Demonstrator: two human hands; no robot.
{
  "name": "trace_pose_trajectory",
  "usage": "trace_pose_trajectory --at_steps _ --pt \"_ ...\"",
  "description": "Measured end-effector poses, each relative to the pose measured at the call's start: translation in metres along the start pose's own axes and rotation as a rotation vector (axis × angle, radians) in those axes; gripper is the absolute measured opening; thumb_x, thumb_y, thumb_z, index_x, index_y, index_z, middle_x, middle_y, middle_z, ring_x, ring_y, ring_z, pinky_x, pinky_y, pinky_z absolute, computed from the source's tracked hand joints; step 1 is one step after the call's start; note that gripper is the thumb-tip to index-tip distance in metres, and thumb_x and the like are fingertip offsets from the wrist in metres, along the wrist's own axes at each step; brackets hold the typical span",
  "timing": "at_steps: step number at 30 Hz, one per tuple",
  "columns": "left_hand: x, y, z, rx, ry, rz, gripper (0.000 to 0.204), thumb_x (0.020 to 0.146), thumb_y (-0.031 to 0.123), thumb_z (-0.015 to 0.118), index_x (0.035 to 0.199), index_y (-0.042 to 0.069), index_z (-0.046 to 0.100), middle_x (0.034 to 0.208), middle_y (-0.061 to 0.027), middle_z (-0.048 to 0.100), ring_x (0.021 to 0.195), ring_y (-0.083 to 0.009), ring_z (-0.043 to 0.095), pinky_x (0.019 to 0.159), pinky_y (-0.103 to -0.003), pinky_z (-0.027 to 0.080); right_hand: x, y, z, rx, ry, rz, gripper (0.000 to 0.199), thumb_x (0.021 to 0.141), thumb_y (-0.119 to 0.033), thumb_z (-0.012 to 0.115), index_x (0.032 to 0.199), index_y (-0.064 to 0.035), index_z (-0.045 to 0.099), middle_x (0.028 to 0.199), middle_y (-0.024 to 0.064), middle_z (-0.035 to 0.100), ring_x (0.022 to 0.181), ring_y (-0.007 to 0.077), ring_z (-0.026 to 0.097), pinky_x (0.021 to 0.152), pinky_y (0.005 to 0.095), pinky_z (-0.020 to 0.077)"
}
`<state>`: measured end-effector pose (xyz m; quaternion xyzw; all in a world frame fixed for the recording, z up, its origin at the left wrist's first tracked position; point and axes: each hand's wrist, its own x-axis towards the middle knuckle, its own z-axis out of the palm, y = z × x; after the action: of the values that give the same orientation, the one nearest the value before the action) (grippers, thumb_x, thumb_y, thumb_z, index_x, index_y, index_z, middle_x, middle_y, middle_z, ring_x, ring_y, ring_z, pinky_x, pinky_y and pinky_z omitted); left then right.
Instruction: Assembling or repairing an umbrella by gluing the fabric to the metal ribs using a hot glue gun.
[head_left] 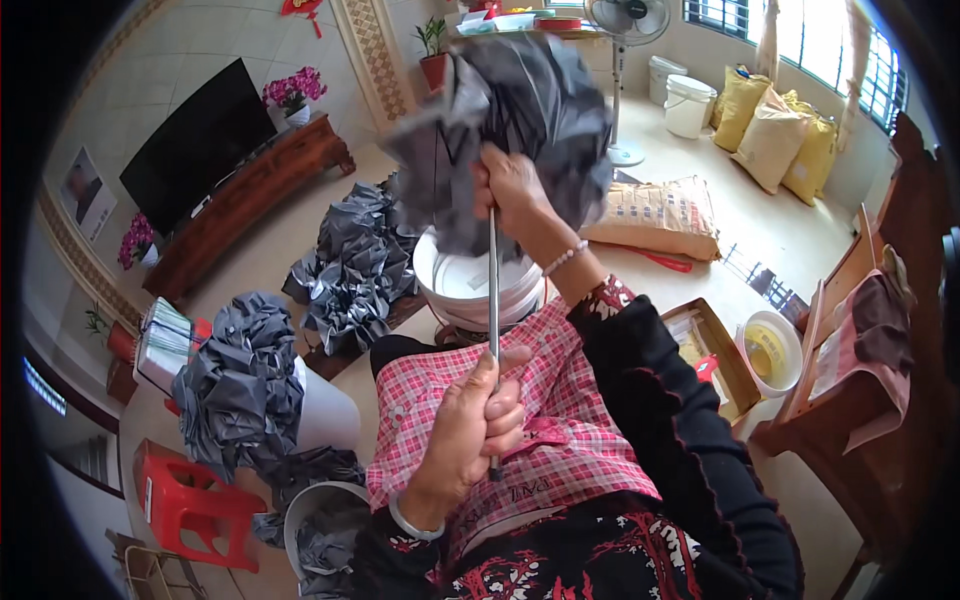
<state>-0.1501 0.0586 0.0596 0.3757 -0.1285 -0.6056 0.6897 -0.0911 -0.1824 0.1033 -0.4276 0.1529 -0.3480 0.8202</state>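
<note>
A thin metal rod [494, 285] stands nearly upright in front of me. My left hand [468, 425] is wrapped round its lower end, above my pink checked apron [420, 410]. Higher up, my right hand [515, 190] is closed on the rod just beneath a big bunch of crumpled black sheets [545, 95]. The bunch is slightly blurred, and it hides the rod's top. Whether my right fingers also pinch some of the sheets, I cannot tell. Under the bunch sits a white bucket [440, 280], partly covered by it.
More crumpled black sheets [360, 265] lie in a heap beyond the bucket, and another heap [240, 380] leans on a grey bin. A red stool [195, 510] stands at left. At right are a shallow tray [735, 385], a white tub [775, 350] and a wooden bench [850, 300].
</note>
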Motion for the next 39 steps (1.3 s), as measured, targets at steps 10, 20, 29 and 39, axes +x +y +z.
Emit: trace_pose_trajectory --at_steps 10,20,29,39 --pt "-0.004 -0.030 0.018 0.176 -0.013 0.099 0.032 0.096 0.030 0.035 0.114 0.006 0.048 0.055 0.0061 0.027 0.042 -0.0025 0.022 0.035 -0.018 0.019 0.044 -0.064 0.008 -0.064 0.003 -0.126 0.023 0.084 -0.019 0.047 0.067 -0.0051 0.045 0.058 0.0041 0.047 0.040 0.0115 0.037 0.037 0.0301 0.0366" --pt "0.009 -0.036 -0.013 0.505 0.071 0.202 0.032 0.096 0.025 0.037 0.115 0.002 0.047 0.054 0.0060 0.030 0.041 -0.0024 0.025 0.037 -0.018 0.022 0.015 -0.069 -0.002 -0.181 0.175 -0.111 0.028 0.087 -0.026 0.046 0.074 -0.0019 0.051 0.058 0.0028 0.048 0.040 0.0101 0.038 0.037 0.0281 0.0360" --pt "0.007 -0.020 -0.013 0.953 0.121 0.492 0.029 0.094 0.020 0.041 0.111 -0.001 0.053 0.052 0.0047 0.036 0.040 -0.0022 0.033 0.037 -0.019 0.027 0.018 -0.101 -0.023 -0.220 0.297 -0.325 0.031 0.086 -0.030 0.046 0.072 -0.0024 0.050 0.055 0.0013 0.044 0.040 0.0109 0.037 0.038 0.0282 0.0360" --pt "-0.030 -0.051 0.006 0.749 0.061 0.331 0.032 0.094 0.018 0.040 0.120 -0.001 0.045 0.053 0.0051 0.035 0.042 -0.0028 0.031 0.039 -0.019 0.028 0.037 -0.133 -0.044 -0.067 0.156 -0.286 0.026 0.089 -0.024 0.045 0.076 -0.0018 0.046 0.052 -0.0037 0.032 0.041 0.0078 0.031 0.037 0.0275 0.0298"
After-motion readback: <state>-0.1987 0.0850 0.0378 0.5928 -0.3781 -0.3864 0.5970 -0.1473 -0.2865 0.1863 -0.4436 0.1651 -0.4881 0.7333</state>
